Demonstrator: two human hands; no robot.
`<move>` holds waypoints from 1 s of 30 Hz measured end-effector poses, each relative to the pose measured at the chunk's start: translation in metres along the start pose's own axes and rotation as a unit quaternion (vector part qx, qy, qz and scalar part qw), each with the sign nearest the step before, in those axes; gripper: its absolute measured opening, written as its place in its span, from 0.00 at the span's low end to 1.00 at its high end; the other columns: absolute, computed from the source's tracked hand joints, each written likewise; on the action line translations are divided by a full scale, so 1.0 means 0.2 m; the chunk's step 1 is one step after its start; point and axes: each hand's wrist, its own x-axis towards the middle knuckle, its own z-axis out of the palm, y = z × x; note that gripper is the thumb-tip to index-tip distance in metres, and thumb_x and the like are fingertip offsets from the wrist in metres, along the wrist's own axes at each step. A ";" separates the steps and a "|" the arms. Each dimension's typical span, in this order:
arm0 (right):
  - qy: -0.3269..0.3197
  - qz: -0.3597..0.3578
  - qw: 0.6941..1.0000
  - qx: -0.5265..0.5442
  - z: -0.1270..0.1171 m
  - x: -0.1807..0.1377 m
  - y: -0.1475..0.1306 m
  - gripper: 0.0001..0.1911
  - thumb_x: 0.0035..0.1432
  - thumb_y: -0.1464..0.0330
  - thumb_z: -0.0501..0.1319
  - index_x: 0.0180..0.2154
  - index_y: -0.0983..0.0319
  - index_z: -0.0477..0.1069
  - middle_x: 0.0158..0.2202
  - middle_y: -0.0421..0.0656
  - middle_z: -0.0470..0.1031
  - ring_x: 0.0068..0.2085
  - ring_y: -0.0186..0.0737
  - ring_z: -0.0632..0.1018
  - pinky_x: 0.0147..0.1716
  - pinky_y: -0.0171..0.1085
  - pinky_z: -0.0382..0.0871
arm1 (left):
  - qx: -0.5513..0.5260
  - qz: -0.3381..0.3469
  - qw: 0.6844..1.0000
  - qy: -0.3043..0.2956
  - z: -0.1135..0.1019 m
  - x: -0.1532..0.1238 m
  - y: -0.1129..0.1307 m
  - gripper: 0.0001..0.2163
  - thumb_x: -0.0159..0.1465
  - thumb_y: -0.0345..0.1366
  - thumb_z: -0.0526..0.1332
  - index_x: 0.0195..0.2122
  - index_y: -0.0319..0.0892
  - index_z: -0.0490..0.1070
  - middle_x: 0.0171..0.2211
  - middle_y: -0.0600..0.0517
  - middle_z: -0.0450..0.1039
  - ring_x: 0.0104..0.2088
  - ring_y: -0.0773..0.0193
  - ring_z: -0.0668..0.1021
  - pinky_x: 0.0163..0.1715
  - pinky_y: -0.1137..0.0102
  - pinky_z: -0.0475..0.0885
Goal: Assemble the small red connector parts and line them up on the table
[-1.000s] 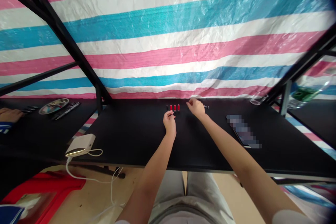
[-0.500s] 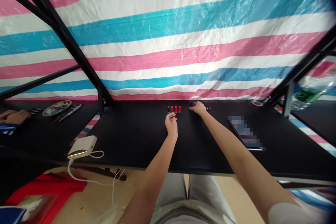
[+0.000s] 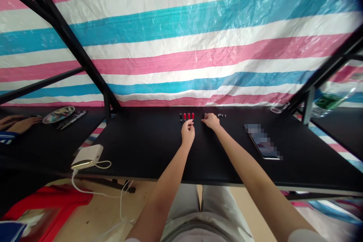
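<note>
My left grip (image 3: 187,132) sits just below a row of small red pegs (image 3: 188,116), my right grip (image 3: 210,121) beside a small black piece (image 3: 203,116); I cannot tell if either pinches.

Left hand (image 3: 187,132) nearer the red pieces (image 3: 188,116), right hand (image 3: 210,121) shifted inward

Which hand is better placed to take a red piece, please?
Probably the left hand: it sits right by the red pieces, while the right hand lies further along, nearer the small dark piece.
</note>
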 end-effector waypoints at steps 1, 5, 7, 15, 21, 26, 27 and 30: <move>-0.009 -0.011 1.000 0.003 0.00 -0.04 -0.01 0.08 0.45 0.63 0.63 0.29 0.60 0.72 0.32 0.43 0.75 0.37 0.42 0.75 0.36 0.37 0.64 | 0.011 0.025 0.999 -0.018 0.00 -0.01 0.01 0.15 0.53 0.26 0.56 0.42 0.44 0.70 0.36 0.49 0.72 0.30 0.68 0.72 0.40 0.67 0.69; 0.006 -0.073 0.997 0.023 0.00 -0.17 -0.02 0.07 0.46 0.65 0.61 0.29 0.60 0.72 0.29 0.41 0.75 0.35 0.38 0.75 0.33 0.33 0.63 | 0.038 0.106 0.990 -0.087 0.00 -0.05 0.05 0.18 0.53 0.27 0.58 0.46 0.48 0.70 0.39 0.49 0.71 0.37 0.63 0.73 0.47 0.65 0.66; 0.023 -0.094 0.995 0.028 0.02 -0.23 -0.02 0.05 0.47 0.67 0.60 0.29 0.61 0.72 0.29 0.41 0.74 0.33 0.37 0.74 0.32 0.33 0.63 | 0.043 0.110 0.988 -0.099 0.00 -0.06 0.06 0.16 0.54 0.29 0.59 0.43 0.48 0.72 0.37 0.49 0.71 0.39 0.61 0.73 0.47 0.65 0.66; 0.073 -0.236 0.965 0.083 0.09 -0.32 0.06 0.07 0.53 0.66 0.56 0.29 0.61 0.72 0.27 0.42 0.72 0.32 0.37 0.71 0.35 0.34 0.64 | 0.067 0.060 0.996 -0.025 0.01 -0.04 0.01 0.05 0.52 0.32 0.62 0.31 0.44 0.73 0.30 0.51 0.72 0.24 0.68 0.70 0.39 0.67 0.67; 0.085 -0.228 0.964 0.109 0.10 -0.34 0.07 0.09 0.55 0.63 0.55 0.30 0.60 0.71 0.29 0.41 0.73 0.32 0.37 0.72 0.34 0.33 0.64 | 0.087 0.060 0.994 -0.014 0.01 -0.04 0.00 0.03 0.53 0.32 0.61 0.29 0.43 0.71 0.27 0.53 0.71 0.23 0.70 0.69 0.34 0.71 0.67; 0.105 -0.151 0.976 0.116 0.08 -0.36 0.06 0.13 0.58 0.61 0.51 0.37 0.58 0.70 0.29 0.40 0.74 0.30 0.36 0.73 0.31 0.32 0.63 | 0.048 0.062 0.997 0.027 0.01 -0.03 0.01 0.04 0.55 0.35 0.60 0.31 0.42 0.69 0.28 0.52 0.71 0.25 0.70 0.71 0.32 0.73 0.67; 0.110 -0.143 0.977 0.113 0.08 -0.36 0.07 0.13 0.58 0.62 0.50 0.38 0.58 0.70 0.30 0.41 0.74 0.31 0.36 0.74 0.31 0.32 0.63 | 0.034 0.059 0.997 0.034 0.01 -0.03 0.01 0.05 0.56 0.36 0.60 0.32 0.42 0.69 0.29 0.52 0.70 0.26 0.69 0.72 0.31 0.73 0.68; 0.123 -0.141 0.977 0.102 0.08 -0.36 0.07 0.13 0.57 0.63 0.51 0.39 0.58 0.71 0.34 0.42 0.74 0.35 0.36 0.74 0.35 0.32 0.64 | 0.006 0.054 0.997 0.047 0.01 -0.03 0.01 0.08 0.57 0.38 0.58 0.34 0.41 0.68 0.29 0.51 0.70 0.28 0.68 0.74 0.31 0.72 0.69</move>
